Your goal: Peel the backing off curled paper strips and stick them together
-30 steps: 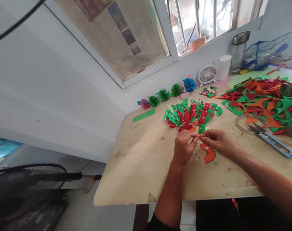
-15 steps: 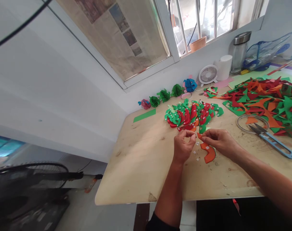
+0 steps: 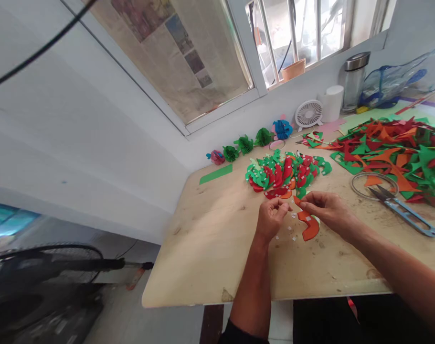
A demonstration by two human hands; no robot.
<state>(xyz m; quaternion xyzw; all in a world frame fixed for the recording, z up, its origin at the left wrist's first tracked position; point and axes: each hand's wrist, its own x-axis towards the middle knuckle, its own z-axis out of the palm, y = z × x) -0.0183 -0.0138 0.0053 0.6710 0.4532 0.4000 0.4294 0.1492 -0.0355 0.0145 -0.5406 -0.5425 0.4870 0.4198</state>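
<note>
My right hand pinches an orange paper cutout by thumb and fingers, its pointed tip turned toward my left hand. Just below those fingers a curved orange paper shape with a white square on it shows; whether it is part of the held cutout I cannot tell. My left hand is closed, thumb against forefinger, a small gap from the orange tip; anything between those fingertips is too small to name. Tiny white squares lie on the wood between my hands. Behind them is a heap of red, green and orange curved cutouts bearing white squares.
Blue-handled thread snips and a metal ring lie to the right, before a large pile of paper scraps. Along the wall stand a small white fan, a glass bottle and green paper pompoms.
My left hand has drawn back slightly left, widening the gap to the orange tip. My right hand keeps its pinch. The view has shifted a little.
</note>
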